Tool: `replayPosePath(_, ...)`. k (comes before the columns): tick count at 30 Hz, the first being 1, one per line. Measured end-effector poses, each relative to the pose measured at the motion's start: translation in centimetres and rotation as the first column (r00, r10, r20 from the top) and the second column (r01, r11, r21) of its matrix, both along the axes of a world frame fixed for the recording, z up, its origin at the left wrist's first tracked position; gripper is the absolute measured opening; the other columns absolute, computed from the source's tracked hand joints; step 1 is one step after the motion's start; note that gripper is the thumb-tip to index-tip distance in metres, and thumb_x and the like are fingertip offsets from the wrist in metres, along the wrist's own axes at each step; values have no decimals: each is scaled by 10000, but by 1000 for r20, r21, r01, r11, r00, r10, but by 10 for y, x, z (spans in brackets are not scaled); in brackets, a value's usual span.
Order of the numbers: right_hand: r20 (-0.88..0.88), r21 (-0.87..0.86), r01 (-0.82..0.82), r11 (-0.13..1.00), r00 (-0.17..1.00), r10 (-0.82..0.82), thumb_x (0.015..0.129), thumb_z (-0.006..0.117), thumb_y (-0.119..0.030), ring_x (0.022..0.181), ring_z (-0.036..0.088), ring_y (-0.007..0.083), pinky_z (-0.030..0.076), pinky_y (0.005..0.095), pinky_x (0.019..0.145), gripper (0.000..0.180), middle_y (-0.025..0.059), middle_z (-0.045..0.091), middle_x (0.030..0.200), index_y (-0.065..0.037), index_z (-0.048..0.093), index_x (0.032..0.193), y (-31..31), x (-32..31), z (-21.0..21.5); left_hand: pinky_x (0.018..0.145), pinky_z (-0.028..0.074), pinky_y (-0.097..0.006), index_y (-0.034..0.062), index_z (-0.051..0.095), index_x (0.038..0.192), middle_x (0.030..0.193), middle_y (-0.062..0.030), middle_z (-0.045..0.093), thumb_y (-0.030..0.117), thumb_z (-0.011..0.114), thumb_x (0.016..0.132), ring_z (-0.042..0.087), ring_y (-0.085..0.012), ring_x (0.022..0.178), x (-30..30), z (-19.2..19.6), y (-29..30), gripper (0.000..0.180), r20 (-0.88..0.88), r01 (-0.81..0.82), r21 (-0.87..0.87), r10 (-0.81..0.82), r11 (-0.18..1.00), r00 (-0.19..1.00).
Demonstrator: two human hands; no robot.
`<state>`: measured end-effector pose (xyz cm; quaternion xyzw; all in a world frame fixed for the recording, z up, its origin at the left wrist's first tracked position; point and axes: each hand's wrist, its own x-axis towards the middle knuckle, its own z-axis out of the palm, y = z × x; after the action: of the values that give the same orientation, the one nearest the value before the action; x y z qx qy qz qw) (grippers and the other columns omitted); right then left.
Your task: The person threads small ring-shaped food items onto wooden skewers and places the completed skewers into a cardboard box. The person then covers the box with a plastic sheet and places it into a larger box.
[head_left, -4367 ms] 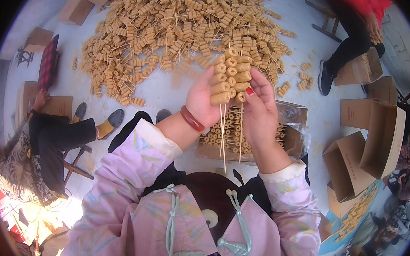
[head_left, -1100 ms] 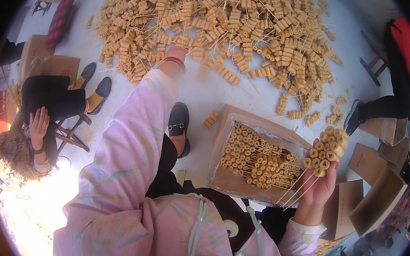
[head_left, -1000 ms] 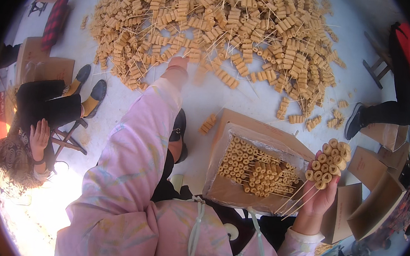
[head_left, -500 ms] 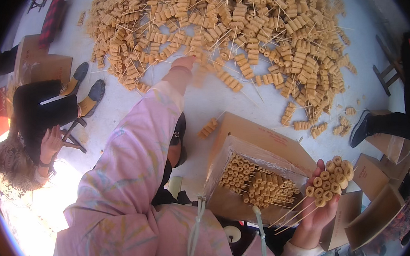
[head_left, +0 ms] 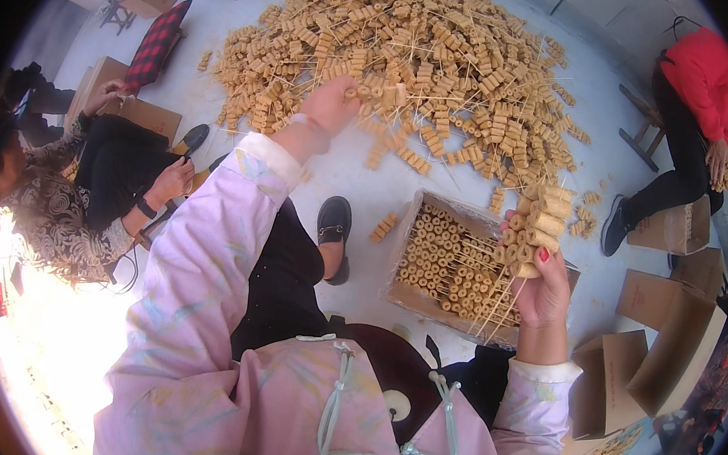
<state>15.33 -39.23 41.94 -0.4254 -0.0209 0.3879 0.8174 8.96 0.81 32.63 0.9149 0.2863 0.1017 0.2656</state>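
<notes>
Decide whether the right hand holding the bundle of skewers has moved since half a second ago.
Cannot tell for sure: the right hand and its bundle of skewers stay over the box's right edge, apparently unmoved.

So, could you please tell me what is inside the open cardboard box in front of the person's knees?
The cardboard box holds rows of tan ring-shaped pieces on thin skewers. Its right end is covered by the right hand and the bundle of skewers that hand holds, so what lies there cannot be seen.
</notes>
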Motion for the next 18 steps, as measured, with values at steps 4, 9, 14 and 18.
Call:
replayPosePath(4,104,-22,-136,990,985,137,778,740,-138,1144,575,247,443,361,998,688,153,578,1251,19,415,1363,4,-12,18,696,501,-306,67,593,1042,803,-54,619,178,739,797,610,-160,753,-40,68,-48,307,-80,366,-218,-391,905,917)
replayPosePath(9,63,41,-368,929,929,365,781,719,-151,1146,578,262,454,365,985,655,165,593,1228,36,440,1343,8,-32,15,710,509,-259,53,587,1023,794,-11,595,140,729,815,600,-96,753,-72,109,-110,266,-60,562,-411,-637,717,769)
replayPosePath(14,-7,177,-441,880,894,449,798,703,-105,1106,588,199,448,333,982,589,107,614,1190,35,473,1321,-3,-37,8,727,509,-260,49,588,1100,822,-11,620,133,742,822,608,-96,761,-64,118,-145,329,117,604,-481,-637,635,762)
replayPosePath(18,-8,173,-375,911,924,382,794,694,-102,1109,587,208,455,348,980,595,110,607,1202,43,467,1324,-15,-36,1,711,496,-221,7,592,1075,834,8,632,101,733,848,597,-56,772,-51,108,-165,283,288,447,-761,-372,471,883)
